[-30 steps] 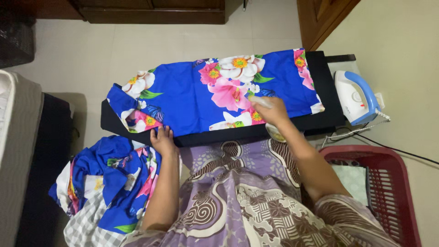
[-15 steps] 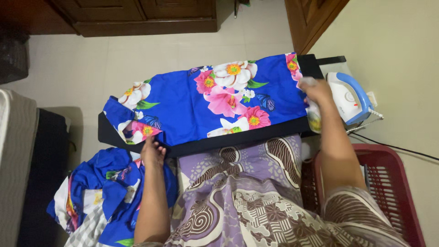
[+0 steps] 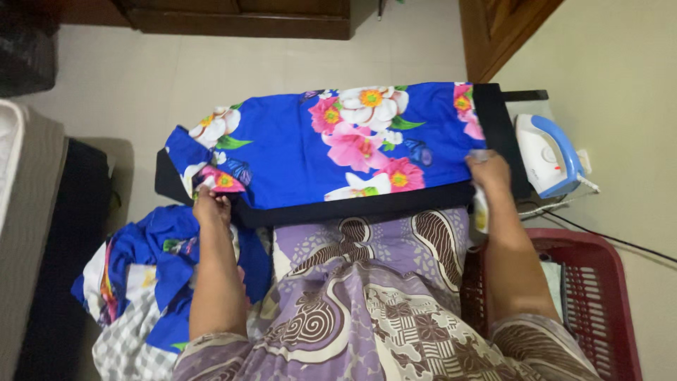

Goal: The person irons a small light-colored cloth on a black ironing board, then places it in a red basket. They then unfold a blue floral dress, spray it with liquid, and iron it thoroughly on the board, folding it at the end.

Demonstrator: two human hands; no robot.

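A blue cloth with large pink and white flowers (image 3: 296, 152) lies spread over a low black ironing board (image 3: 497, 116). My left hand (image 3: 210, 204) pinches the cloth's near left corner at the board's edge. At the cloth's right end, my right hand (image 3: 488, 171) is closed around a small pale bottle (image 3: 481, 213) that hangs down past the board's near edge. A white and blue iron (image 3: 546, 155) stands on its rest just right of that hand, untouched.
A heap of blue floral and grey checked fabric (image 3: 159, 271) lies on the floor at my left. A red laundry basket (image 3: 606, 303) sits at my right, with the iron's cord (image 3: 606, 236) running past it. A mattress edge (image 3: 28, 212) is at far left, and wooden furniture (image 3: 240, 17) stands beyond.
My right hand moved with the bottle from the cloth's middle toward the iron, then back to the board's near right edge. My left hand slid left along the near edge and took hold of the corner.
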